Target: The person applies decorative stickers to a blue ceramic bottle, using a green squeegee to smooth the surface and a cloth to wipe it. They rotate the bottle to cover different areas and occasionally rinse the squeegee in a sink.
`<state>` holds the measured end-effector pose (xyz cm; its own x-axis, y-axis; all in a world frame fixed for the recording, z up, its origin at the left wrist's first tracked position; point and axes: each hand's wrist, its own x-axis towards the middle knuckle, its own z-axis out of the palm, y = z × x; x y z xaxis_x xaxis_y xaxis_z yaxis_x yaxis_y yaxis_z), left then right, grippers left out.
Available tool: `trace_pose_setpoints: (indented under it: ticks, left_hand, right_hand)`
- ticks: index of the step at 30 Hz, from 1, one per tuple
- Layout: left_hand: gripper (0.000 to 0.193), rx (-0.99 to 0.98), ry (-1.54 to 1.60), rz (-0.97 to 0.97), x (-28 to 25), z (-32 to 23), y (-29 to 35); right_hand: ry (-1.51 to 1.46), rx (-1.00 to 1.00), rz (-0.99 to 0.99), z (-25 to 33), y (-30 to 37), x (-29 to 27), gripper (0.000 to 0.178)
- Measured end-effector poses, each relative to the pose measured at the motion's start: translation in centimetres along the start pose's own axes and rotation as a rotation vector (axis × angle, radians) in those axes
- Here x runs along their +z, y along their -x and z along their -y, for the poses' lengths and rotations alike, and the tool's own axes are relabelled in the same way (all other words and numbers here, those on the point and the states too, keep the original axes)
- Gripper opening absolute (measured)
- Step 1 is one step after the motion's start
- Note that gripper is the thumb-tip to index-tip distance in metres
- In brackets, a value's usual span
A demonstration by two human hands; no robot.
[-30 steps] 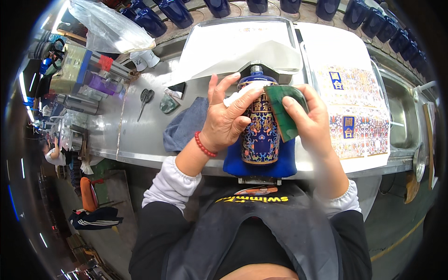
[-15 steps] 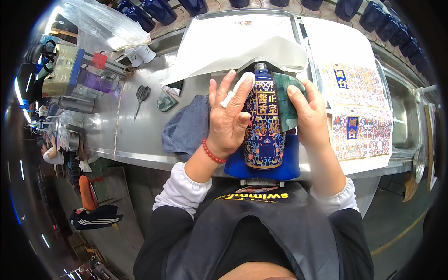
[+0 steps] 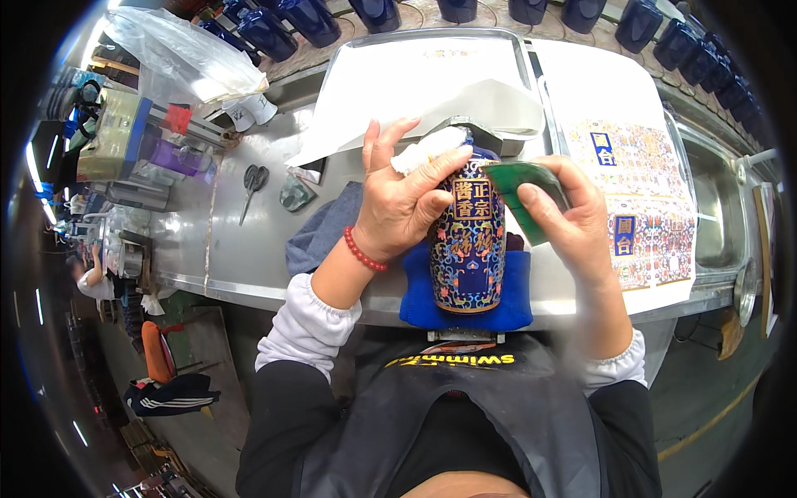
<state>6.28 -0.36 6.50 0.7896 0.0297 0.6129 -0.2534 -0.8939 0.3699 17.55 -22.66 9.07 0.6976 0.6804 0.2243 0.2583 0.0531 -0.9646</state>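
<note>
A dark blue bottle [image 3: 467,266] with a colourful floral pattern and gold lettering lies with its base toward me on a blue padded rest [image 3: 516,292] at the bench edge. Around its upper left is my left hand [image 3: 397,203], with a crumpled white cloth [image 3: 427,149] held among the fingers; the thumb and index finger reach onto the bottle's shoulder. My right hand [image 3: 577,217] pinches a flat green scraper [image 3: 525,199], its upper corner at the bottle's right shoulder. The hand and cloth partly hide the bottle's neck.
A grey-blue cloth [image 3: 325,226], black scissors [image 3: 254,184] and a small green piece [image 3: 295,196] lie at left. Behind is a tray [image 3: 531,62] under white paper. Patterned decal sheets [image 3: 652,220] lie right, beside a sink [image 3: 718,195]. Several blue bottles [image 3: 531,10] line the back.
The green scraper has tilted and swung partly away from the bottle's right side. More of the white cloth shows in my left hand. The bottle has shifted slightly toward me.
</note>
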Motion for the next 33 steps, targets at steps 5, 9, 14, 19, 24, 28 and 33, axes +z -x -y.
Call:
trace_pose_setpoints:
  ticks: [5,9,14,19,24,28,33]
  left_hand:
    - [0.055,-0.079,0.054,-0.106,0.6,0.3,0.6]
    - [0.061,-0.186,0.117,-0.223,0.6,-0.8,2.2]
    - [0.073,-0.291,0.24,-0.15,0.7,-2.9,6.4]
    - [0.11,-0.276,0.246,0.059,0.6,-4.9,10.8]
    - [0.113,-0.251,-0.086,0.148,0.1,-6.1,10.4]
    - [0.106,-0.183,-0.278,0.085,-1.5,-7.5,9.2]
    - [0.095,-0.155,-0.262,-0.004,-1.6,-8.0,9.2]
  right_hand:
    - [0.385,-0.264,0.296,1.8,-5.3,-0.2,0.018]
    - [0.595,-0.566,0.403,0.7,-9.1,0.0,0.021]
    - [0.762,-0.698,-0.106,1.4,-9.6,1.4,0.015]
    - [0.815,-0.827,0.114,3.6,-0.7,2.9,0.027]
    - [0.532,-0.536,0.027,1.8,1.4,2.4,0.03]
    - [0.668,-0.886,0.126,1.8,1.9,2.3,0.033]
    - [0.141,0.032,-0.018,1.3,3.7,1.7,0.01]
